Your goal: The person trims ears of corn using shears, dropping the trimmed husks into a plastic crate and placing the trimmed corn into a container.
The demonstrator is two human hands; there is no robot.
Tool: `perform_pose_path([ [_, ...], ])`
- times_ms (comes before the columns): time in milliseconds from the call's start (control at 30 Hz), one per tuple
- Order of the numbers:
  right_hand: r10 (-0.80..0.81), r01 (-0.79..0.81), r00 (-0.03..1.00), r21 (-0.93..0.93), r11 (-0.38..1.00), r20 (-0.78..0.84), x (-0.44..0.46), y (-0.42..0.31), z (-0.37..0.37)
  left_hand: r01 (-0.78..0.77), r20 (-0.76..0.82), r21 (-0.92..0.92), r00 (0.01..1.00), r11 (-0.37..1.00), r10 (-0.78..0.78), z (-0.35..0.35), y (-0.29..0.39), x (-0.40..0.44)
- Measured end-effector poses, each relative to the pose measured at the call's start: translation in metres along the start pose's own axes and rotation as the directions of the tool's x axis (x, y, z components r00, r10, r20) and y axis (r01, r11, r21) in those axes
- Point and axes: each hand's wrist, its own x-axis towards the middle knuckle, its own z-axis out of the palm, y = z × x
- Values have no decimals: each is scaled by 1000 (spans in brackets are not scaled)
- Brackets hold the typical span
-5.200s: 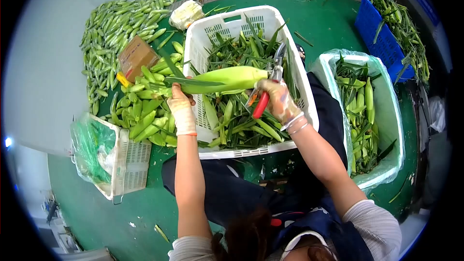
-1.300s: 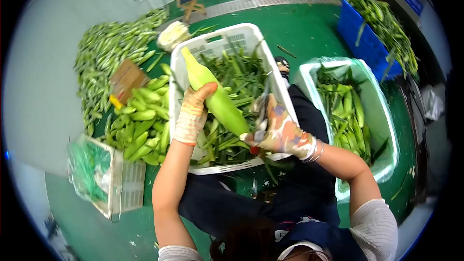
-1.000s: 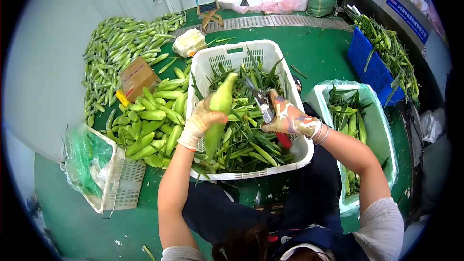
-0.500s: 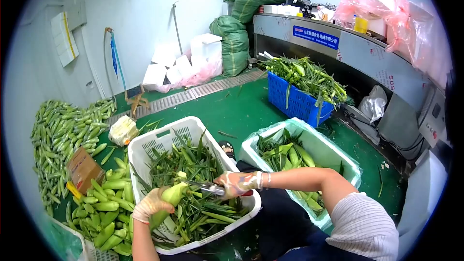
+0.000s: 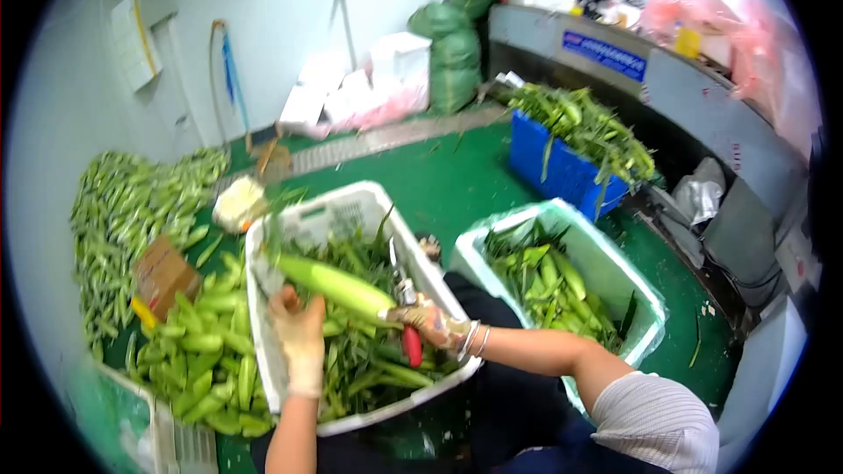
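My right hand [image 5: 428, 319], in a stained glove, is closed on pruning shears [image 5: 410, 333] with a red handle, their blades pointing up. Its fingertips also touch one end of a green-husked ear of corn [image 5: 338, 285], which slants over the white crate [image 5: 369, 197]. My gloved left hand [image 5: 297, 325] is just below the ear's far end, thumb and fingers apart, somewhat blurred. Cut leaves and husks [image 5: 378, 360] fill the crate beneath both hands.
Husked-in corn ears [image 5: 206, 360] lie heaped left of the crate, beside a cardboard piece [image 5: 165, 276] and a pile of wrapped ears [image 5: 132, 228]. A plastic-lined bin [image 5: 645, 307] of ears stands right. Behind it is a blue crate [image 5: 553, 158] of leaves.
The ear has swung from upright in my left hand to lying slanted, one end at my right hand. My left hand has loosened from it. The shears now point upward; the view has shifted.
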Motion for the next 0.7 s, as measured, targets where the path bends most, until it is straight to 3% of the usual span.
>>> perform_pose_path([
  [33, 189, -203, 977, 150, 968, 103, -13, -7, 4, 162, 88, -154, 985, 975, -150, -5, -11, 13],
  [67, 248, -298, 952, 348, 889, 181, -15, 10, 10, 199, 313, -299, 944, 933, -101, -12, 19, 9],
  [100, 316, -395, 915, 385, 834, 252, -18, 22, 15, 429, 436, -516, 877, 742, -204, -11, 15, 8],
  [133, 332, -403, 910, 345, 848, 248, -28, 20, 29, 620, 545, -642, 783, 452, -300, -10, 12, 8],
  [167, 338, -402, 909, 306, 863, 244, -37, 18, 41, 575, 510, -585, 809, 571, -292, -11, 1, 9],
  [233, 380, -397, 841, -38, 917, 384, -24, 59, 25, 525, 455, -410, 827, 746, -331, -14, -17, 10],
  [267, 247, -212, 895, -132, 968, 371, -27, 58, 27, 411, 408, -177, 858, 894, -313, -19, -17, 14],
  [300, 135, 22, 941, -453, 891, 311, -23, 62, 23, 272, 384, 82, 879, 959, -282, -23, -12, 15],
  [367, 247, 42, 935, -773, 633, 253, -21, 29, 12, 49, 346, 202, 931, 978, -118, -25, 3, 2],
  [433, 272, 10, 917, -697, 717, 292, -12, 13, 4, 111, 383, 196, 906, 974, -180, -27, -17, 4],
  [500, 280, 30, 906, -707, 706, 318, 4, 6, 2, 163, 495, 236, 828, 958, -263, -31, -26, 1],
  [533, 251, 57, 904, -678, 733, 348, 14, 14, -1, 63, 486, 339, 842, 939, -232, -30, -37, -1],
  [567, 220, 84, 901, -647, 758, 374, 24, 22, -5, 61, 492, 348, 837, 935, -238, -30, -26, -4],
  [633, 224, 131, 830, -569, 812, 511, 31, -3, -1, -238, 581, 586, 790, 774, -197, -30, 8, -12],
  [700, 234, 172, 737, -511, 842, 634, 37, -21, -1, -214, 597, 592, 764, 777, -244, -30, 4, -12],
])
